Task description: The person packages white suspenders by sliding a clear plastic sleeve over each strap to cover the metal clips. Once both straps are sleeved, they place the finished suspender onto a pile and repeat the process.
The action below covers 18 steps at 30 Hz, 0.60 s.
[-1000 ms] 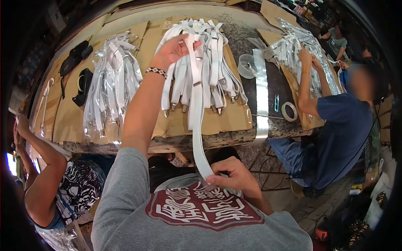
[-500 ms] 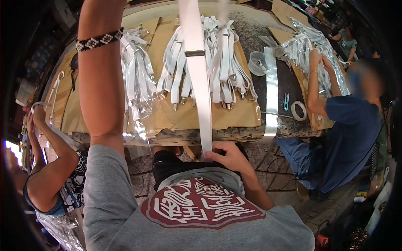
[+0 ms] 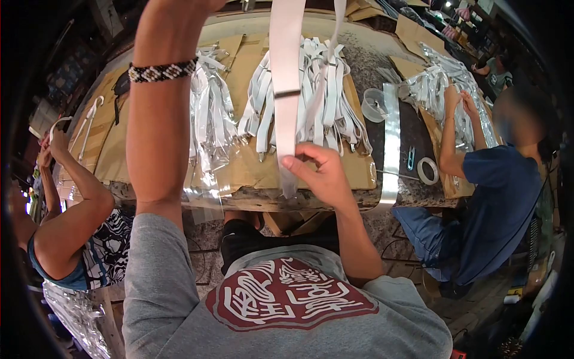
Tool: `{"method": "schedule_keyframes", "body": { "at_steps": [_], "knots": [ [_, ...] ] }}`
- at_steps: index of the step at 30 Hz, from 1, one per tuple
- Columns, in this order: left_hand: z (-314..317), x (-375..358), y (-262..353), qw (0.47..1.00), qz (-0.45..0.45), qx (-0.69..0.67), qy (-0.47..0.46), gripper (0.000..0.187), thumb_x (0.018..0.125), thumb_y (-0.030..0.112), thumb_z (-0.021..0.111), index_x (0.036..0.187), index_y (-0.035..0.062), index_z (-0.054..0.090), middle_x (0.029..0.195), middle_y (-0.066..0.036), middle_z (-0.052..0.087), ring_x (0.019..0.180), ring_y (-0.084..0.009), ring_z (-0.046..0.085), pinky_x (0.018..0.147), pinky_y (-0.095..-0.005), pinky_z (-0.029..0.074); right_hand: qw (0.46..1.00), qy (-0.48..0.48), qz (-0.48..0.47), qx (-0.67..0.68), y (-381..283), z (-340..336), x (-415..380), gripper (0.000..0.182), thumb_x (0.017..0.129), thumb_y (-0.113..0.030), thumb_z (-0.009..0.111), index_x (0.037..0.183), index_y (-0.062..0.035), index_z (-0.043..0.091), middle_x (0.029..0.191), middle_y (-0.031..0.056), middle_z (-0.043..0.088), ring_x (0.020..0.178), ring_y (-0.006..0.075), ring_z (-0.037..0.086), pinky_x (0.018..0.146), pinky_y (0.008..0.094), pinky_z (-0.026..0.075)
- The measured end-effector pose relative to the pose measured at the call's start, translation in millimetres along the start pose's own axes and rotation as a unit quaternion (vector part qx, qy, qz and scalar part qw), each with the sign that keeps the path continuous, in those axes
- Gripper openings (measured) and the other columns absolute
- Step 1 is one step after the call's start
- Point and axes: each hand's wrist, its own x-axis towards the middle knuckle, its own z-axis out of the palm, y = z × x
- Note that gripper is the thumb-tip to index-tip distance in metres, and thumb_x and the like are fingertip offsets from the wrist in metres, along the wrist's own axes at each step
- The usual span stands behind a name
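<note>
Tub (image 3: 375,105) in clear plastic, up and to the right of the right hand's (image 3: 323,173) grip, has some small stuff in it, too tiny to ID. Off left of the grip, past the forearm, there's a bundle of straps (image 3: 209,119) in clear plastic; can't tell if each has its own sleeve.

The white strap (image 3: 286,54) is right in the grip: thumb and fingertips pinched together near its lower end, with a short bit hanging below. From there it goes straight up past a dark slider (image 3: 287,94) and out of frame. A pile of white straps (image 3: 258,113) with metal clips lies on cardboard just beyond the grip, partly blocked by the strap. Snips (image 3: 411,158) and a tape roll (image 3: 427,171) are over to the right of the grip.

Left hand (image 3: 208,4) is mostly chopped off by the top edge, so no clue how its fingers are or whether it's got anything. The strap's bottom tip looks smeary and see-through, material unclear.
</note>
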Motion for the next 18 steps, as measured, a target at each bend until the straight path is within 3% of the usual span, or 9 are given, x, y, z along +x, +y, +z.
{"method": "schedule_keyframes", "body": {
  "at_steps": [3,8,13,16,18],
  "knots": [
    [12,-8,5,0.994,-0.089,0.022,0.065,0.032,0.105,0.019,0.052,0.105,-0.0091,0.067,0.09,-0.018,0.075,0.077,-0.0201,0.075,0.07,-0.0313,0.062,0.999,0.024,-0.026,0.013,-21,-2,16,0.019,0.095,-0.016,0.072,0.098,0.0024,0.071,0.08,-0.0008,0.067,0.075,0.0044,0.055,0.068,0.0233,0.044],
    [5,-20,-31,0.987,-0.119,-0.085,0.061,0.029,0.105,0.019,0.055,0.104,-0.0059,0.068,0.088,-0.016,0.075,0.074,-0.0186,0.074,0.066,-0.0279,0.061,0.995,0.076,-0.049,0.049,-47,1,32,0.02,0.095,-0.017,0.073,0.094,0.0028,0.069,0.077,-0.0023,0.063,0.072,0.0032,0.053,0.064,0.0216,0.04],
    [10,-37,-51,0.98,-0.147,-0.105,0.079,0.024,0.104,0.019,0.057,0.098,-0.0015,0.068,0.084,-0.009,0.074,0.069,-0.0131,0.07,0.062,-0.0254,0.057,0.99,0.097,-0.063,0.077,-47,0,50,0.02,0.095,-0.017,0.073,0.095,0.0032,0.071,0.075,-0.0024,0.065,0.069,0.0021,0.055,0.061,0.0196,0.041],
    [15,-48,-59,0.971,-0.173,-0.132,0.095,0.024,0.104,0.02,0.058,0.097,0.0004,0.069,0.084,-0.007,0.074,0.069,-0.0114,0.07,0.063,-0.0243,0.056,0.986,0.114,-0.015,0.119,-67,3,58,0.02,0.096,-0.015,0.069,0.098,0.005,0.071,0.085,0.0109,0.074,0.072,0.0117,0.069,0.069,0.0245,0.054],
    [17,-57,-62,0.97,-0.184,-0.125,0.097,0.021,0.103,0.019,0.06,0.103,0.0002,0.069,0.086,-0.006,0.074,0.072,-0.0099,0.069,0.066,-0.0231,0.055,0.984,0.127,-0.03,0.122,-72,2,66,0.021,0.096,-0.016,0.069,0.098,0.0051,0.071,0.083,0.0104,0.074,0.07,0.0113,0.068,0.067,0.0245,0.054]
  ]
}}
